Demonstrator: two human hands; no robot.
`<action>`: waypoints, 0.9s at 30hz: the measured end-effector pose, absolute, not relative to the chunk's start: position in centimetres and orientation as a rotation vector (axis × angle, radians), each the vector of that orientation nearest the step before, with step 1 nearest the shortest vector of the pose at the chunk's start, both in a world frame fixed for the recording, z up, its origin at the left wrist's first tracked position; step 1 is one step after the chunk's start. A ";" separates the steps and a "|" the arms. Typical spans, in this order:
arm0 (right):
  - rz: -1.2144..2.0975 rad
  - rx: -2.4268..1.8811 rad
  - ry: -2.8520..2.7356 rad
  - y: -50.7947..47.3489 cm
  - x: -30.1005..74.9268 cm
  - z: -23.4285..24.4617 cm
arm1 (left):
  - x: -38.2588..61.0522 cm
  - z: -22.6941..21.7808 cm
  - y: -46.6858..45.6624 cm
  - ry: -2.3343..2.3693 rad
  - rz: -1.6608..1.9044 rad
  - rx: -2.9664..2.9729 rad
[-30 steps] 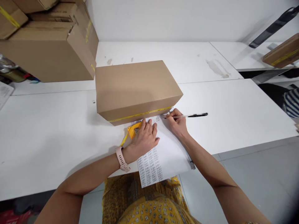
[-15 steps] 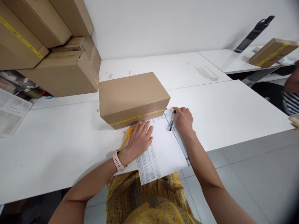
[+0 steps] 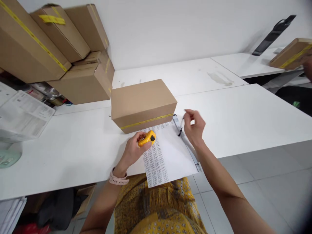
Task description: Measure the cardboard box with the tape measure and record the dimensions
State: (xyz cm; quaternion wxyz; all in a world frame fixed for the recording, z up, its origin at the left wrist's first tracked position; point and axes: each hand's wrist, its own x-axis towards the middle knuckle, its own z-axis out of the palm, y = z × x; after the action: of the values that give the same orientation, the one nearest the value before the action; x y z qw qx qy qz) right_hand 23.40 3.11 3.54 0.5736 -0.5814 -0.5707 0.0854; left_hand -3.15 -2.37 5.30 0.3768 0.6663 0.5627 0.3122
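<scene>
My left hand (image 3: 133,150) is closed round a yellow tape measure (image 3: 147,137), lifted just above the printed paper sheet (image 3: 168,152) that hangs over the table's front edge. My right hand (image 3: 195,126) hovers over the sheet's right side, fingers curled loosely and blurred; a black pen (image 3: 180,130) lies just under them and I cannot tell whether the fingers still touch it. A shut brown cardboard box (image 3: 143,102) with a yellow tape band sits right behind the sheet.
Stacked cardboard boxes (image 3: 48,48) fill the back left, with printed papers (image 3: 23,113) below them. A flat taped box (image 3: 291,53) and a black object (image 3: 274,34) lie on the far right table. A ruler (image 3: 188,149) runs along the sheet's right edge.
My left hand, flat on the sheet before, has picked up the yellow tape measure. My right hand turned the pen down onto the sheet and has lifted slightly. The view shifted up and left.
</scene>
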 end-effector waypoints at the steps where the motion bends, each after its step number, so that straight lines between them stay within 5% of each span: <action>1: 0.477 -1.327 -1.396 2.5 22.5 4.3 | -3.2 6.0 -2.6 1.307 0.809 1.616; 4: 1.314 -1.155 -1.534 1.0 20.0 6.6 | -3.4 7.7 -3.0 1.108 0.830 1.519; 6: 1.521 -1.100 -1.578 0.5 19.0 7.7 | -3.5 8.4 -3.1 1.104 0.837 1.534; 14: 1.369 -1.047 -1.663 0.7 17.0 11.1 | -5.6 10.9 -2.5 1.213 0.886 1.547; 21: 1.182 -1.015 -1.238 10.7 21.3 15.5 | -12.7 16.4 2.9 1.357 1.151 1.562; 27: 1.130 -1.332 -1.203 16.3 23.8 13.4 | -21.0 18.3 7.4 1.637 1.156 1.361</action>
State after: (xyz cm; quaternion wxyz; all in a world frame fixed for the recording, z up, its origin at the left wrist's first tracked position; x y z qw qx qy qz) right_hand 23.77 16.28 13.37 0.4885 -0.5481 -0.4949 0.4648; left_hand -21.05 7.45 18.32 0.3520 0.5258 0.6325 0.4469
